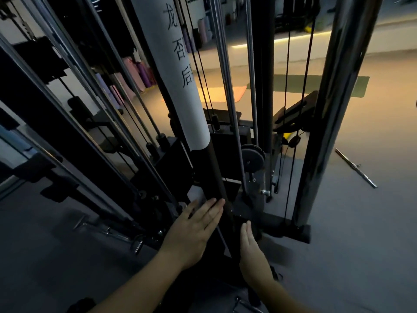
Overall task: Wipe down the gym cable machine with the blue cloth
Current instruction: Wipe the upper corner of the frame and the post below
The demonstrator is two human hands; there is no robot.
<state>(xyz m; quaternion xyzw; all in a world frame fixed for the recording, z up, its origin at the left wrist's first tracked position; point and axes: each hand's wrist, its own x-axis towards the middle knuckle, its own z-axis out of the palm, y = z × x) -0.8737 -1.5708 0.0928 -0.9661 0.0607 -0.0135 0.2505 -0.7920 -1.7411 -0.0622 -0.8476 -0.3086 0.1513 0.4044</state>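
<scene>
Cable machine (282,222) stands on grey floor (361,245), filling centre & left; its top is cut off at the upper edge. Light v. dim, lower frame mostly black. Its black post (212,177), w/ a white wrap higher up, rises between the hands. Left hand (194,229): flat, fingers straight, released, tips at post's left side; contact unclear. Right hand (250,251): edge-on, fingers straight & together, gripping nothing, thumb hidden. Dark lump at its fingertips, can't ID. Bar (356,168) lies on floor at right.

Bare left hand (194,224) and bare right hand (251,251), each on a bare forearm, dimly lit.
</scene>
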